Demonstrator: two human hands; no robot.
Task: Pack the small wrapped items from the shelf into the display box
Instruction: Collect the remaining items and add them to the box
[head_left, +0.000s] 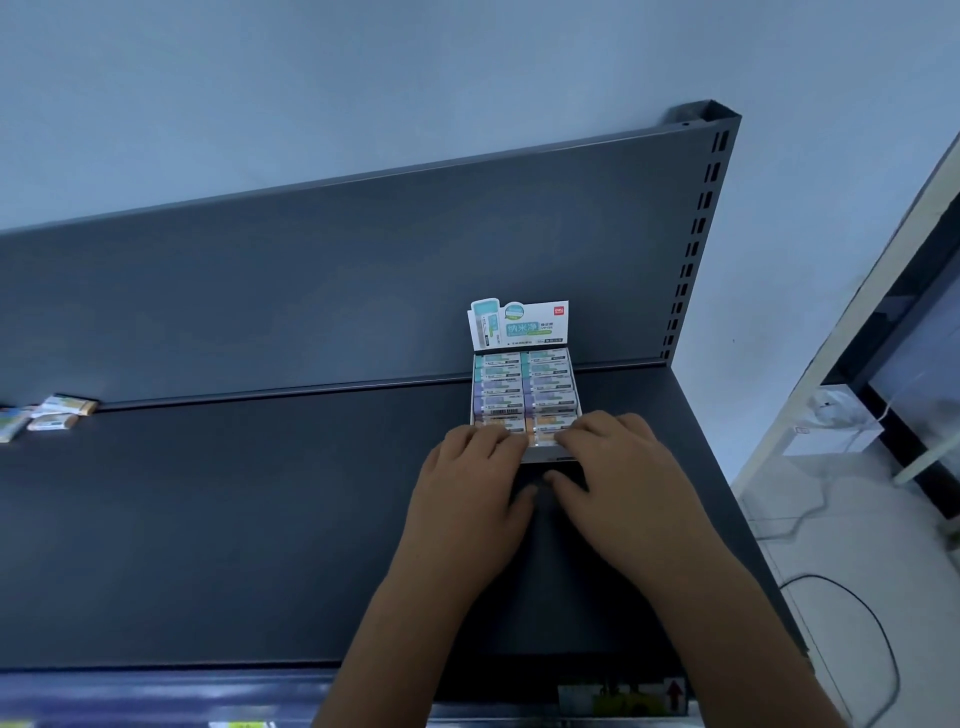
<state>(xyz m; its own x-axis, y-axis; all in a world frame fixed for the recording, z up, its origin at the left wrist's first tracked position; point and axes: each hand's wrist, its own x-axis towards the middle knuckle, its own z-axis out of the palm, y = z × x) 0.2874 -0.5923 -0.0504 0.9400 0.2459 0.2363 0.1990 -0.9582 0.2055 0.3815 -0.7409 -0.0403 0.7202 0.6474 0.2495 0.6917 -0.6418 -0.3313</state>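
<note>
Left hand (467, 483) and right hand (623, 478) lie side by side at the near end of the display box (550, 456). On both, the fingers are bent over its rim onto the nearest row of wrapped erasers (524, 387), and the thumbs are turned inward against its front wall. Both forearms reach forward over the shelf (260, 519), palms down, and the box stands directly ahead of the hands. A few loose erasers (52, 413) lie far to the left of the left hand.
</note>
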